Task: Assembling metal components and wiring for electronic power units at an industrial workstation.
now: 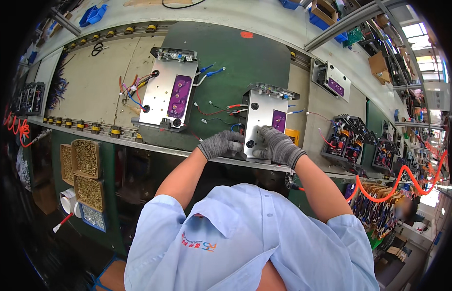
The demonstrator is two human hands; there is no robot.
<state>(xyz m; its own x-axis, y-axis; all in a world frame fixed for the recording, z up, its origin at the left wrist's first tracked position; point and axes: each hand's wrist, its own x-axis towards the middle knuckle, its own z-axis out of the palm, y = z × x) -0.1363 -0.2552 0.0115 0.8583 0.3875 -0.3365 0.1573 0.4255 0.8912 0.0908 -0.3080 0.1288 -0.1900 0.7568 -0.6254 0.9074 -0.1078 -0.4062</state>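
A silver metal unit (261, 121) with a purple rectangular label (279, 120) near its right edge lies on the dark green mat (245, 58) at the near side of the counter (90, 82), right in front of the person. The left hand (222, 143), in a grey knit glove, curls around the unit's lower left corner and grips it. The right hand (279, 144), gloved the same, rests on the lower right part of the plate with fingers bent down onto it; whether it pinches anything small there is hard to tell. Red, white and blue wires (231, 110) trail from the unit's left side across the mat.

Up and to the left on the same mat lies a second silver unit (163, 94) bearing a longer purple label (179, 95), with a bundle of coloured wires (133, 87) spilling onto the beige counter beside it. A yellow block (292, 136) sits just right of the held unit. Farther right a third silver unit (333, 80) with a small purple label stands apart, and black assemblies (345, 140) with red parts follow along the line. Below the counter on the left are trays of brass-coloured screws (86, 158). A coiled orange hose (405, 177) hangs at the right
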